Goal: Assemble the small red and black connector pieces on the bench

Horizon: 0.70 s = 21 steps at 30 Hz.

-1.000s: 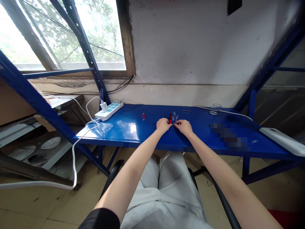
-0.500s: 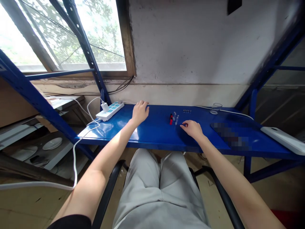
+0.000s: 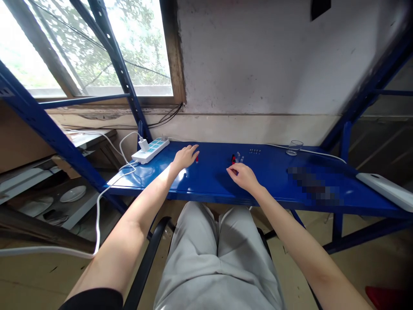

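Left hand (image 3: 184,158): fingers parted; just beside small red piece (image 3: 197,159);
Right hand (image 3: 243,175): curled; cannot tell whether gripping; near clear tubes (image 3: 238,158)

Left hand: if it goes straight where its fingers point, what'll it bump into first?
The left hand would probably meet the wall behind the blue table; nothing shows between, though depth is unclear. The small red thing beside it looks off that line.

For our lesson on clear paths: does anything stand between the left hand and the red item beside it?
Nothing visible stands between the left hand and the red item; whether they touch is unclear.
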### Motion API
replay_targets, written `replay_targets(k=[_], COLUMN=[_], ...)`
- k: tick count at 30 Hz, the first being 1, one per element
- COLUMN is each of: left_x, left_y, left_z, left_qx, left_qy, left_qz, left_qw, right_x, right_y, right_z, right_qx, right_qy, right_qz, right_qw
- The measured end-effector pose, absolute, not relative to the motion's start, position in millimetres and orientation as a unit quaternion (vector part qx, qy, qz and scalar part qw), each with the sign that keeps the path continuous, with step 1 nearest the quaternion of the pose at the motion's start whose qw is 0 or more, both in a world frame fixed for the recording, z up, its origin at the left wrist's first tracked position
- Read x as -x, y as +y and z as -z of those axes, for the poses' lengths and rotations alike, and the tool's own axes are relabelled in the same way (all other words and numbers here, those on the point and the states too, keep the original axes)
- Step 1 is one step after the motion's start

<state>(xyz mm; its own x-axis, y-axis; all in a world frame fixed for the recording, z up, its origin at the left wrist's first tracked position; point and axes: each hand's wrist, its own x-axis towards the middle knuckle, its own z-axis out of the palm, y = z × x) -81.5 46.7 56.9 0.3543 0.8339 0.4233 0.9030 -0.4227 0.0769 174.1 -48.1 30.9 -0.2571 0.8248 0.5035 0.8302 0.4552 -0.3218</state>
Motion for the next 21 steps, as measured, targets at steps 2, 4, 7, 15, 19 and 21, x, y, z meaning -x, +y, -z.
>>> replay_targets(k=[2, 4, 7, 15, 19, 21], left_x=[76, 72, 70, 54, 45, 45], left_y=[48, 51, 58, 51, 33, 27], left_z=[-53, -47, -36, -9, -5, -6], left_qx=[0.816, 0.813, 0.796, 0.6, 0.524, 0.515], left_qy=[-0.544, -0.551, -0.569, -0.49, -0.427, -0.403], left_qz=[0.184, 0.179, 0.207, 0.532, 0.591, 0.597], left_qw=[0.068, 0.046, -0.002, -0.34, -0.44, -0.464], right_x=[-166, -161, -155, -127, -106, -97], right_y=[-45, -43, -40, -25, -12, -7], right_z=[-29, -28, -28, -26, -25, -24], right_qx=[0.508, 0.501, 0.498, 0.512, 0.571, 0.585], right_qy=[-0.805, -0.81, -0.811, -0.763, -0.689, -0.665], right_qz=[-0.011, -0.024, -0.043, -0.122, -0.164, -0.179], right_qw=[0.307, 0.304, 0.304, 0.375, 0.415, 0.428])
